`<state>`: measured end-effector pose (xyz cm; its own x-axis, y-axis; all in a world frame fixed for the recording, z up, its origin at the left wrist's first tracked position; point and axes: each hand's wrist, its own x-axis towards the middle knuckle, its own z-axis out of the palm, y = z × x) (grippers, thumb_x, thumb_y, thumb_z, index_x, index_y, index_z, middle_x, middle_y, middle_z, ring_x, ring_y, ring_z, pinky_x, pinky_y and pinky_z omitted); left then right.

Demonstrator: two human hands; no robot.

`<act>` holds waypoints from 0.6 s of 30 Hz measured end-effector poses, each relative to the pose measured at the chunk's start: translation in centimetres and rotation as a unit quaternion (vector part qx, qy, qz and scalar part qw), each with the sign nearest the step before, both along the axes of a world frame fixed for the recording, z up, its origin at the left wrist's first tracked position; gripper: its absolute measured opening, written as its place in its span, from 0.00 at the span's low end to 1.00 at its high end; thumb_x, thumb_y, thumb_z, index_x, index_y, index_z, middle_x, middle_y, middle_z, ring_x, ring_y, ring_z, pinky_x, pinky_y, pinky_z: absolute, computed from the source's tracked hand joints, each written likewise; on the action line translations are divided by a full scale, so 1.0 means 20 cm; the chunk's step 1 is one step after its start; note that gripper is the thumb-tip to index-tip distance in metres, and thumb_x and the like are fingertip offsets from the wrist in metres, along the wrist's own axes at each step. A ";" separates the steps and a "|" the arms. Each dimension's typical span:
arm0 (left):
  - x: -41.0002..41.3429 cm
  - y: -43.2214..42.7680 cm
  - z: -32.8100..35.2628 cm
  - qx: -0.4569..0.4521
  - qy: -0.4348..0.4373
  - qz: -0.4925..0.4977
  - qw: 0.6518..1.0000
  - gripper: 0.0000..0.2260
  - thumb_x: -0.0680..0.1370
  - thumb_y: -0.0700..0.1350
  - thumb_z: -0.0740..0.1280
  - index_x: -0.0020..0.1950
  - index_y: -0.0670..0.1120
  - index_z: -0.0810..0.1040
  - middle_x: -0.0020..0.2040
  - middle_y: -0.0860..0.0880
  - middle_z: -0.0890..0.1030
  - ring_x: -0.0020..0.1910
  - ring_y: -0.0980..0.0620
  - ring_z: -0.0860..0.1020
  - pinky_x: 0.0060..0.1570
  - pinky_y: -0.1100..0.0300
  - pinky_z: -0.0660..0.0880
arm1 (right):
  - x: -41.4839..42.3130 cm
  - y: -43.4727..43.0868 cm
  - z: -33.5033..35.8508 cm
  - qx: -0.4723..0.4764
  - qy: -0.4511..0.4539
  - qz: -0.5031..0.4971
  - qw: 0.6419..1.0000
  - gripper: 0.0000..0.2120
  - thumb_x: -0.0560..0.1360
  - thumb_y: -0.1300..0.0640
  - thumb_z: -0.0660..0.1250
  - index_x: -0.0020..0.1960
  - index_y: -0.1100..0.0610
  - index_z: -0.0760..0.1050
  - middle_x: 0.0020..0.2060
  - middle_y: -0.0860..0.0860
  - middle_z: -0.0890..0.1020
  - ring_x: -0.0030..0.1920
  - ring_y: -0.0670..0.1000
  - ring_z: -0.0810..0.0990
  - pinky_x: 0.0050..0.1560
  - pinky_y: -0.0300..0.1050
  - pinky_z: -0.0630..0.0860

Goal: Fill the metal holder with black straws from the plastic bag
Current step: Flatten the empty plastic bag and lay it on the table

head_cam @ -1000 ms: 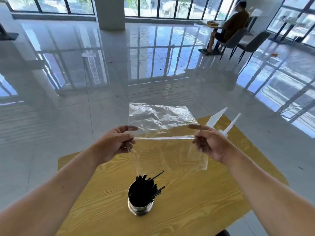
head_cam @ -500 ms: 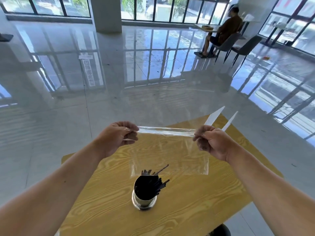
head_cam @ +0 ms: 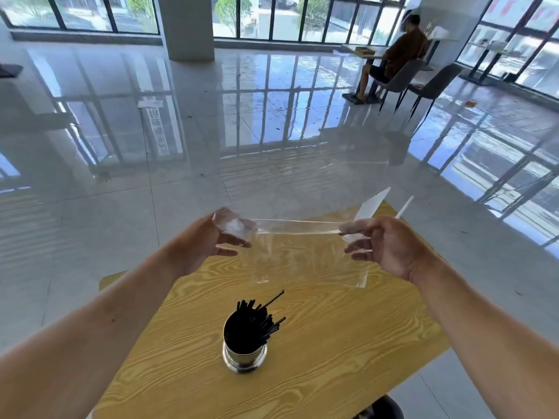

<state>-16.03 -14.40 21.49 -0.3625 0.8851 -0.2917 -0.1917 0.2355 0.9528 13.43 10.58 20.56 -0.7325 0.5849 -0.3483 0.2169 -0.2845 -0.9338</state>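
The metal holder (head_cam: 245,353) on the wooden table (head_cam: 332,343) is packed with black straws (head_cam: 257,320). The left hand (head_cam: 208,240) and right hand (head_cam: 384,243) pinch the empty plastic bag (head_cam: 302,255) taut above it.

Bright daylight pours through the windows (head_cam: 284,16), glare mirrors off the glossy floor (head_cam: 272,116), edges bow wide-angle, and the bag (head_cam: 298,228) smears slightly.

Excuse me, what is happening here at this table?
A person holds an empty clear plastic bag stretched between the left hand and right hand, above a wooden table. The metal holder stands on it, already full of black straws.
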 end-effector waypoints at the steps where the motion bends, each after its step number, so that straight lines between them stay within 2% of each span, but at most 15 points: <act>1: 0.02 0.02 -0.01 0.001 0.010 -0.009 1.000 0.16 0.86 0.50 0.59 0.56 0.44 0.84 0.66 0.48 0.85 0.60 0.43 0.83 0.62 0.43 0.77 | 0.01 0.02 -0.01 0.000 -0.002 0.002 1.000 0.23 0.79 0.53 0.57 0.57 0.60 0.89 0.59 0.54 0.88 0.45 0.55 0.88 0.45 0.49 0.84; 2: 0.03 0.05 -0.02 -0.001 0.015 -0.014 1.000 0.19 0.86 0.52 0.57 0.57 0.45 0.86 0.67 0.50 0.84 0.63 0.45 0.81 0.62 0.44 0.77 | 0.03 0.04 -0.02 0.000 -0.003 0.005 1.000 0.23 0.78 0.50 0.59 0.57 0.59 0.89 0.59 0.53 0.88 0.45 0.55 0.88 0.44 0.48 0.85; 4: 0.07 0.10 -0.03 -0.010 0.030 -0.019 0.999 0.20 0.81 0.57 0.61 0.55 0.49 0.89 0.67 0.52 0.84 0.66 0.50 0.78 0.60 0.47 0.78 | 0.06 0.10 -0.03 -0.014 0.004 0.005 1.000 0.26 0.78 0.45 0.58 0.59 0.60 0.89 0.59 0.54 0.88 0.45 0.55 0.88 0.43 0.48 0.85; 6: 0.10 0.17 -0.03 -0.013 0.063 -0.023 0.998 0.15 0.76 0.54 0.65 0.52 0.52 0.90 0.64 0.50 0.85 0.61 0.46 0.83 0.56 0.51 0.80 | 0.10 0.18 -0.05 -0.037 0.011 -0.006 0.999 0.32 0.81 0.42 0.53 0.59 0.62 0.88 0.57 0.55 0.88 0.44 0.55 0.88 0.44 0.49 0.84; 8: 0.13 0.24 -0.04 -0.013 0.101 -0.025 0.994 0.09 0.78 0.45 0.71 0.52 0.53 0.90 0.60 0.48 0.87 0.52 0.48 0.87 0.50 0.56 0.81 | 0.15 0.26 -0.07 -0.041 0.007 -0.020 0.999 0.35 0.85 0.42 0.49 0.62 0.64 0.87 0.57 0.57 0.89 0.44 0.53 0.88 0.46 0.48 0.82; 10: 0.17 0.33 -0.06 -0.010 0.119 -0.031 0.992 0.14 0.80 0.32 0.71 0.58 0.49 0.87 0.55 0.48 0.87 0.45 0.54 0.87 0.45 0.62 0.81 | 0.19 0.33 -0.10 -0.021 -0.001 -0.028 0.999 0.28 0.86 0.48 0.53 0.66 0.67 0.83 0.61 0.60 0.88 0.47 0.53 0.88 0.50 0.50 0.80; 11: 0.20 0.37 -0.06 -0.015 0.136 -0.031 0.990 0.17 0.79 0.30 0.71 0.60 0.50 0.85 0.51 0.51 0.87 0.40 0.55 0.85 0.43 0.63 0.80 | 0.22 0.37 -0.11 -0.007 -0.002 -0.023 1.000 0.23 0.85 0.52 0.58 0.67 0.66 0.83 0.64 0.60 0.86 0.49 0.53 0.88 0.52 0.51 0.79; 13: 0.27 0.47 -0.09 -0.028 0.206 -0.024 0.978 0.23 0.78 0.29 0.72 0.65 0.52 0.83 0.47 0.56 0.86 0.37 0.49 0.77 0.42 0.56 0.76 | 0.26 0.43 -0.13 0.003 -0.004 -0.004 1.000 0.17 0.79 0.56 0.70 0.66 0.60 0.85 0.65 0.59 0.86 0.53 0.53 0.87 0.56 0.51 0.79; 15: 0.34 0.57 -0.11 -0.022 0.256 -0.019 0.966 0.28 0.78 0.28 0.71 0.72 0.52 0.78 0.57 0.54 0.86 0.38 0.46 0.73 0.42 0.53 0.73 | 0.30 0.49 -0.15 -0.008 0.003 0.003 1.000 0.24 0.73 0.61 0.78 0.68 0.55 0.84 0.65 0.58 0.86 0.54 0.51 0.86 0.59 0.49 0.80; 16: 0.37 0.62 -0.13 -0.015 0.265 -0.015 0.964 0.30 0.78 0.28 0.70 0.75 0.52 0.75 0.60 0.55 0.84 0.37 0.47 0.72 0.40 0.56 0.73 | 0.31 0.51 -0.17 -0.012 0.007 0.003 1.000 0.28 0.71 0.62 0.78 0.71 0.54 0.81 0.66 0.55 0.84 0.53 0.49 0.85 0.59 0.47 0.81; 18: 0.42 0.71 -0.18 -0.010 0.268 -0.009 0.963 0.32 0.79 0.28 0.69 0.77 0.54 0.70 0.63 0.57 0.81 0.32 0.55 0.70 0.35 0.64 0.73 | 0.33 0.56 -0.20 0.005 -0.006 0.006 1.000 0.34 0.73 0.67 0.75 0.76 0.48 0.75 0.69 0.51 0.81 0.49 0.47 0.84 0.54 0.45 0.82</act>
